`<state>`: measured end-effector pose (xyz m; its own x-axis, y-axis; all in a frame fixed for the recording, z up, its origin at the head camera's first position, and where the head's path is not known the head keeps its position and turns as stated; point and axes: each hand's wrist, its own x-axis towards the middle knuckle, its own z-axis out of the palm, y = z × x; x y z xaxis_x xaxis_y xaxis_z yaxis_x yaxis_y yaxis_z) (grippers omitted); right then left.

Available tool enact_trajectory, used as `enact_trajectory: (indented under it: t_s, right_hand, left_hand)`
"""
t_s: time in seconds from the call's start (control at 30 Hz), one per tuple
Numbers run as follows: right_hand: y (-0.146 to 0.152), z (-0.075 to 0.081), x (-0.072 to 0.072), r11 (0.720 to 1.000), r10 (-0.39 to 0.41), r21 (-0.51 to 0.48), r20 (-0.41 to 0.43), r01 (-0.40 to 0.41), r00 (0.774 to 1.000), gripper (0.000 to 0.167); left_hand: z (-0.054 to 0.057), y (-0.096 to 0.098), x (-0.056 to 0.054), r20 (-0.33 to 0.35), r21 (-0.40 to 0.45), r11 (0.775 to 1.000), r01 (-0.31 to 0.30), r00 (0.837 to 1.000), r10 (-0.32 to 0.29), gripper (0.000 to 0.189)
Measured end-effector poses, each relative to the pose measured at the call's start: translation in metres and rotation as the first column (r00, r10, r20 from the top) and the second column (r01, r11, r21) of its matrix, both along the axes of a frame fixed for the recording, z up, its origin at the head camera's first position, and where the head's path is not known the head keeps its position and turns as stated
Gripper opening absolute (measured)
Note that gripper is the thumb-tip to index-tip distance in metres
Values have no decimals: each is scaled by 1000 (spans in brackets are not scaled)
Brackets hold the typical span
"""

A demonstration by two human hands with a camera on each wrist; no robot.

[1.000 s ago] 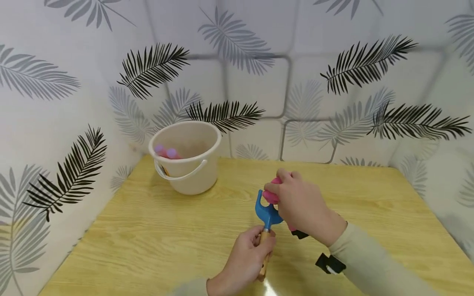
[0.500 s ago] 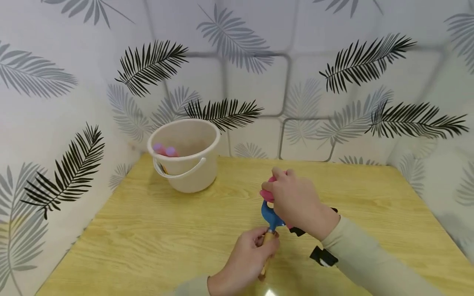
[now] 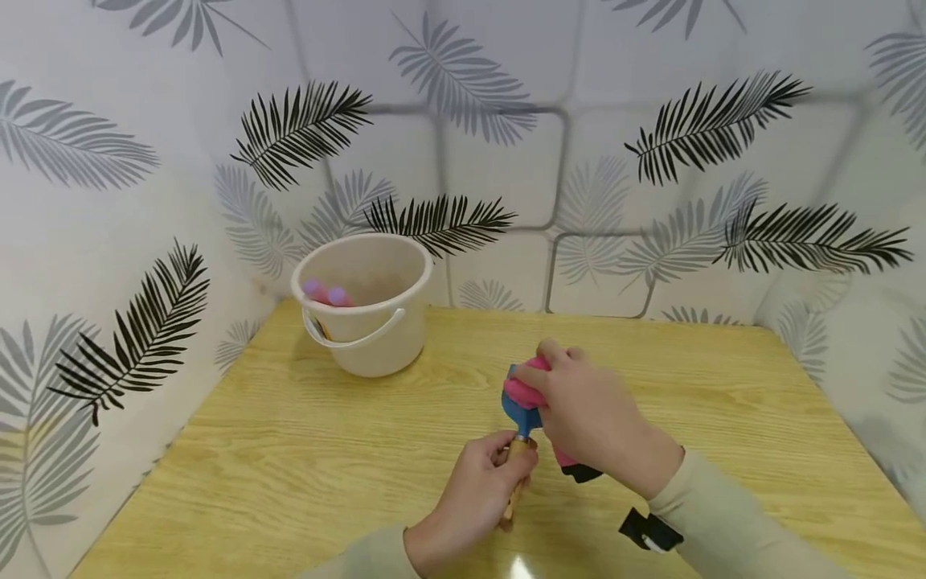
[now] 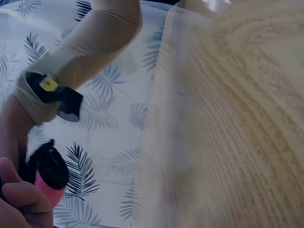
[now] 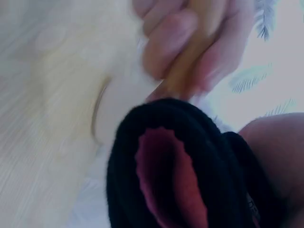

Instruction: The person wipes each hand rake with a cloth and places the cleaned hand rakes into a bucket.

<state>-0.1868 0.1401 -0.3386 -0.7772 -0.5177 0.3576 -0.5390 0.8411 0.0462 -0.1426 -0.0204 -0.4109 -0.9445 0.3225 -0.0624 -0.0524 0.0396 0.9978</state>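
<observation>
In the head view my left hand (image 3: 473,486) grips the wooden handle of a small garden fork (image 3: 517,414), its blue head pointing away from me. My right hand (image 3: 596,418) holds a pink glove (image 3: 524,390) bunched against the blue head, hiding most of the tines. The glove's black cuff (image 3: 581,473) hangs below my right palm. Close up in the right wrist view, the cuff (image 5: 199,142) gapes with pink lining inside, and blurred left fingers (image 5: 171,42) wrap the handle. The left wrist view catches the cuff (image 4: 53,168) beside my fingers.
A cream bucket (image 3: 394,338) with a white handle stands at the back left of the wooden table (image 3: 289,466). Inside are pink things with purple ends (image 3: 337,296), their kind unclear. Leaf-patterned covering (image 3: 492,161) rises behind the table and along its sides.
The glove has shifted over the fork's tines, from the right side to the tip and then lower across the head. Both hands moved slightly; the bucket stayed in place.
</observation>
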Motion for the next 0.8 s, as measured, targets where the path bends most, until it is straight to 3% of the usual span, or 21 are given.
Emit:
enact_trajectory:
  t_s: [0.17,0.33,0.43,0.63,0.8]
  right_hand:
    - [18,-9,-14,990,-58,-128,10,59,998,38]
    - [24,-10,-20,983,-78,-164,59,87,995,40]
    - [25,-13,-12,977,-71,-200,45,79,996,43]
    - [22,-26,14,968,-43,-249,-57,28,997,49]
    - [13,-34,35,971,40,-232,-87,-60,995,51]
  left_hand:
    - [2,1,6,-16,48,999,24,1000,-23,23]
    - [2,2,9,-34,72,997,28,999,-26,22]
    - [3,3,9,-29,85,996,3,1000,0,23]
    - [2,7,9,44,98,995,-31,999,27,26]
    - [3,6,4,103,58,996,-72,992,66,27]
